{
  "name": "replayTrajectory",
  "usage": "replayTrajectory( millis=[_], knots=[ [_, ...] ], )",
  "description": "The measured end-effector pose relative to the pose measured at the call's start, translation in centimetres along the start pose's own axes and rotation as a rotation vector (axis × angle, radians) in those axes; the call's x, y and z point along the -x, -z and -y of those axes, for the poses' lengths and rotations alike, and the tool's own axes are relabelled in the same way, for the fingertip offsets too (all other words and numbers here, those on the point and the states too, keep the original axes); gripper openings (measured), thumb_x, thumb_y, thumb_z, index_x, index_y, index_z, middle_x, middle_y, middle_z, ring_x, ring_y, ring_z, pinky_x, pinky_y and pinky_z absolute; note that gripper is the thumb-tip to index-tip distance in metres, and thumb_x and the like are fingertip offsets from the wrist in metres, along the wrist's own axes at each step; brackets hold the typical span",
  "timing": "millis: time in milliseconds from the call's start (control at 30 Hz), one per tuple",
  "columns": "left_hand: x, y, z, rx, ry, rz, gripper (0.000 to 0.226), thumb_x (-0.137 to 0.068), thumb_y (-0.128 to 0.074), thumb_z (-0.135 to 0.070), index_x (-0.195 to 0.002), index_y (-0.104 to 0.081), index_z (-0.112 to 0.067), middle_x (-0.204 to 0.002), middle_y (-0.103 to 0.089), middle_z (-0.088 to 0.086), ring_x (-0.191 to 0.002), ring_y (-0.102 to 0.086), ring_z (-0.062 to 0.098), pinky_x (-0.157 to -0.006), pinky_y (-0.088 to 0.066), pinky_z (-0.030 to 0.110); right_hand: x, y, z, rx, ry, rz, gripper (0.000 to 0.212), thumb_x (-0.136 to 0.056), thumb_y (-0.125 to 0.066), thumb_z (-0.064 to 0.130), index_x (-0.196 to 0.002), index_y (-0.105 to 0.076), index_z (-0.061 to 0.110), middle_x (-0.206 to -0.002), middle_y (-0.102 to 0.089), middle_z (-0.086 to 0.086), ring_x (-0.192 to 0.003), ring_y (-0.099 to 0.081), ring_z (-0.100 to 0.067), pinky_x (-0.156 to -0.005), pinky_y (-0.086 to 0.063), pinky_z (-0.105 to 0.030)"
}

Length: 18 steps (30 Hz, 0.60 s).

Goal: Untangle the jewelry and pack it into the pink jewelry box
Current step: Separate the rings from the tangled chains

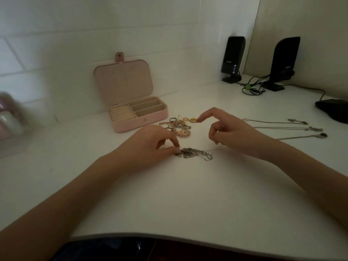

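A tangled clump of silver chains [194, 153] lies on the white table [169, 194] between my hands. My left hand [152, 142] pinches the clump's left end. My right hand [229, 131] holds a thin chain strand pulled taut out of the clump, with its index finger stretched toward a gold piece [192, 120]. The pink jewelry box [140, 112] stands open behind, lid upright, with ring rolls on the left and empty slots on the right. A pile of rings and pink earrings [178, 127] sits in front of the box.
Three straightened necklaces [293, 128] with pendants lie at the right. Two black speakers [233, 57] with cables stand at the back right, and a dark object [333, 110] sits at the right edge. A blurred pink and white item [9, 117] is at the far left.
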State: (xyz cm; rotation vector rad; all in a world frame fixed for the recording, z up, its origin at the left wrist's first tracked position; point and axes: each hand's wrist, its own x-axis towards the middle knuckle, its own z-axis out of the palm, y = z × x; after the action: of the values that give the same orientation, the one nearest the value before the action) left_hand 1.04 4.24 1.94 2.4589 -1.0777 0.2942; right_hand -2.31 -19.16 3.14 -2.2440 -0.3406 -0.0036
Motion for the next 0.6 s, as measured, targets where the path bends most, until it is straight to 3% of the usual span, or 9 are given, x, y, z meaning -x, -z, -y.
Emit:
replayTrajectory(
  millis=[133,200,300,400,500,600],
  knots=[
    [-0.1,-0.1,0.3,0.028,-0.07,-0.024,0.02,-0.076,-0.067,-0.041,-0.08,-0.076,-0.023,-0.063,-0.055,-0.002,-0.066,-0.047,0.007,-0.059,-0.034,0.015,0.0,-0.1,0.2,0.151,0.023,0.032,0.034,-0.083,-0.052,0.003,-0.084,-0.071,0.032,-0.066,-0.065,0.006,-0.066,-0.052,-0.015,-0.063,-0.041,-0.026],
    [-0.1,-0.3,0.1,0.054,-0.084,-0.03,0.026,-0.074,-0.067,-0.049,-0.081,-0.076,-0.025,-0.065,-0.054,-0.002,-0.068,-0.047,0.009,-0.059,-0.034,0.014,0.0,-0.4,0.0,0.204,0.025,0.016,0.029,-0.082,-0.055,0.009,-0.079,-0.072,0.034,-0.07,-0.066,0.006,-0.069,-0.057,-0.013,-0.066,-0.042,-0.027],
    [-0.1,-0.5,-0.2,0.093,-0.06,-0.008,0.017,-0.073,-0.079,-0.039,-0.085,-0.074,-0.028,-0.067,-0.05,-0.01,-0.073,-0.047,0.004,-0.062,-0.034,0.011,0.1,-1.1,0.0,0.354,0.126,-0.074,0.007,-0.08,-0.062,0.034,-0.077,-0.068,0.038,-0.081,-0.064,0.016,-0.081,-0.055,-0.003,-0.083,-0.039,-0.031],
    [-0.1,-0.9,-0.3,0.151,0.016,0.006,0.016,-0.073,-0.081,-0.032,-0.08,-0.067,-0.032,-0.066,-0.045,-0.012,-0.067,-0.046,0.003,-0.059,-0.033,0.014,0.0,-2.2,0.6,0.373,0.226,-0.111,0.02,-0.068,-0.062,0.061,-0.077,-0.057,0.044,-0.083,-0.056,0.018,-0.083,-0.048,0.002,-0.078,-0.031,-0.028],
    [0.0,-1.3,-0.3,0.204,0.07,0.031,0.017,-0.08,-0.075,-0.025,-0.079,-0.06,-0.031,-0.066,-0.042,-0.011,-0.063,-0.044,0.0,-0.057,-0.032,0.013,-0.6,-3.7,0.7,0.372,0.269,-0.094,0.025,-0.071,-0.072,0.055,-0.077,-0.049,0.046,-0.089,-0.056,0.016,-0.082,-0.044,0.01,-0.079,-0.032,-0.029],
    [0.0,-1.5,-0.2,0.214,0.097,0.036,0.021,-0.086,-0.069,-0.019,-0.078,-0.054,-0.032,-0.068,-0.044,-0.011,-0.063,-0.044,-0.001,-0.059,-0.033,0.014,-0.7,-4.1,0.3,0.354,0.252,-0.081,0.024,-0.076,-0.075,0.045,-0.079,-0.051,0.044,-0.087,-0.055,0.017,-0.079,-0.047,0.006,-0.079,-0.035,-0.03]
  ],
)
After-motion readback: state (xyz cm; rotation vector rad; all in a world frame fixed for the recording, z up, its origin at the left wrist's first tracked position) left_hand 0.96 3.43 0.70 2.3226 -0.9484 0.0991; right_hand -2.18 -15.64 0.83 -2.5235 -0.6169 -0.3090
